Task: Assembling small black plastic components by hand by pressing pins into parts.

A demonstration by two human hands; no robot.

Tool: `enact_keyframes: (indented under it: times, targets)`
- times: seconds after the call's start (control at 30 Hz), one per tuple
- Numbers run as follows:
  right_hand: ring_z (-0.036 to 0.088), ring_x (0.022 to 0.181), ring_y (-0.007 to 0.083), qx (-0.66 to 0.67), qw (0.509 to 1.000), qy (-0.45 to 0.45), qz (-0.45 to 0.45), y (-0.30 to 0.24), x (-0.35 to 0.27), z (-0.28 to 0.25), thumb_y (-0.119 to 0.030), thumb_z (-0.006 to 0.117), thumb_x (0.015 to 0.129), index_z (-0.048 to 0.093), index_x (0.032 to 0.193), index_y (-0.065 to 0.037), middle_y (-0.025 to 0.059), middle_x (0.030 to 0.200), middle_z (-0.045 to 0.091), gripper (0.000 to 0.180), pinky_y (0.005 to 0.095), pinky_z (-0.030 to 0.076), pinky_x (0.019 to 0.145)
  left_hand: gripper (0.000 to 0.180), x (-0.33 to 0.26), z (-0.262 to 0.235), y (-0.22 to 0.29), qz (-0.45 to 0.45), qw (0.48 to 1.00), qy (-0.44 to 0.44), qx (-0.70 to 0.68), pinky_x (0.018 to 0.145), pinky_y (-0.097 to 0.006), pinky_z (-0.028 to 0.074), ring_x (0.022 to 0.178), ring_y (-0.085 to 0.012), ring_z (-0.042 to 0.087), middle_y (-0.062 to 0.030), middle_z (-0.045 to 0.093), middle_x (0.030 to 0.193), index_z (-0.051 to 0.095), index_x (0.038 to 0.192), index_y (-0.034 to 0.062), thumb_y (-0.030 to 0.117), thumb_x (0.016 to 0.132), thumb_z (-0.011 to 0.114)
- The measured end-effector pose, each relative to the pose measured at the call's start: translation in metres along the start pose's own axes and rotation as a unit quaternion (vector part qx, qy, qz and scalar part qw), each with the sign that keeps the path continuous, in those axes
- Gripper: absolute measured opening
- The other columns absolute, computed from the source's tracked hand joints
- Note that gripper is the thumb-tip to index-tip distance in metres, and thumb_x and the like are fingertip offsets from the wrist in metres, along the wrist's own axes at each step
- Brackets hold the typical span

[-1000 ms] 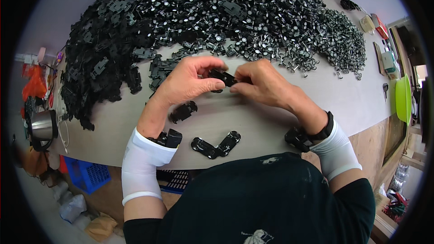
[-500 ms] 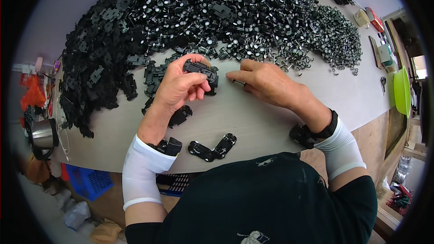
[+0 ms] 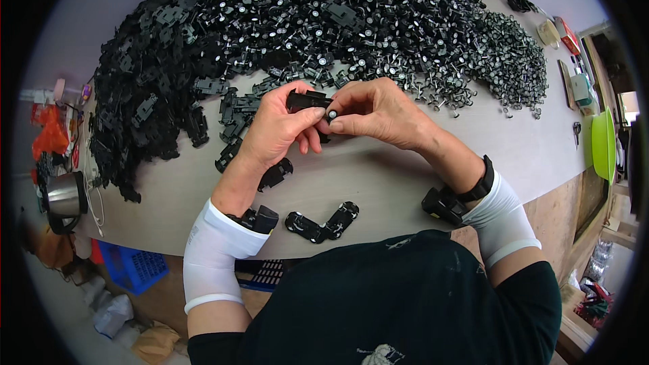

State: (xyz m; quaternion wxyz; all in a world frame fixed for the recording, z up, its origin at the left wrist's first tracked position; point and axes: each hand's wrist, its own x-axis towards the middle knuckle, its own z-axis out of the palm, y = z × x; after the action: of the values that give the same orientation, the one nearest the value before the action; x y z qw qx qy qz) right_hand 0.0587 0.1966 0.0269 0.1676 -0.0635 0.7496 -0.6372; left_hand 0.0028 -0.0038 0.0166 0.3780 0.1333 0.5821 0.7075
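My left hand (image 3: 276, 128) is closed on a black plastic toy car chassis (image 3: 305, 99), held tilted above the table between thumb and fingers. Against the chassis's right end, my right hand (image 3: 387, 116) pinches a wheel axle (image 3: 332, 114), one small wheel with a pale hub showing. The rest of the axle is hidden by the fingers. Two black chassis with wheels, one (image 3: 306, 227) angled against the other (image 3: 340, 220), lie on the table near my body. Another black chassis (image 3: 276, 174) rests beside my left forearm, and several more (image 3: 236, 111) lie behind my left hand.
A big heap of wheel axles (image 3: 405, 34) spreads across the back of the pale table (image 3: 378, 192). Black chassis (image 3: 145, 81) are heaped at the left. A green basin (image 3: 602, 147) and scissors (image 3: 577, 132) are at the right, a metal kettle (image 3: 65, 196) at the left.
My right hand has moved left, bringing the wheel axle up to the chassis. My left hand has turned the chassis so that it shows more edge-on.
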Motion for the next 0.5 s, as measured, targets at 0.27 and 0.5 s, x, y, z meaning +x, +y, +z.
enact_keyframes:
  times: [0.27,0.5]
  targets:
    - [0.058,0.085,0.0219,-0.184,0.942,0.141,-0.243,0.005,-0.007,0.008,-0.004,0.074,0.069,0.066,0.098,0.000,0.0104,0.094,0.056,0.031,0.0305,0.050,0.068,0.016,-0.001,-0.008,-0.001,-0.002,0.999,0.052,-0.015,0.034,-0.017,0.035,0.045,-0.0074,0.054,-0.0082,0.063,0.067,0.062,0.088,-0.0020,0.014,0.089,0.062]
    - [0.052,0.075,0.0273,-0.303,0.881,0.214,-0.292,0.005,0.002,0.016,0.001,0.075,0.060,0.063,0.099,0.001,0.0111,0.082,0.053,0.040,0.0357,0.045,0.065,0.020,0.001,-0.004,-0.004,-0.032,0.995,0.071,-0.063,0.033,-0.017,0.032,0.043,-0.0086,0.051,-0.0105,0.063,0.068,0.060,0.092,-0.0012,0.018,0.091,0.060]
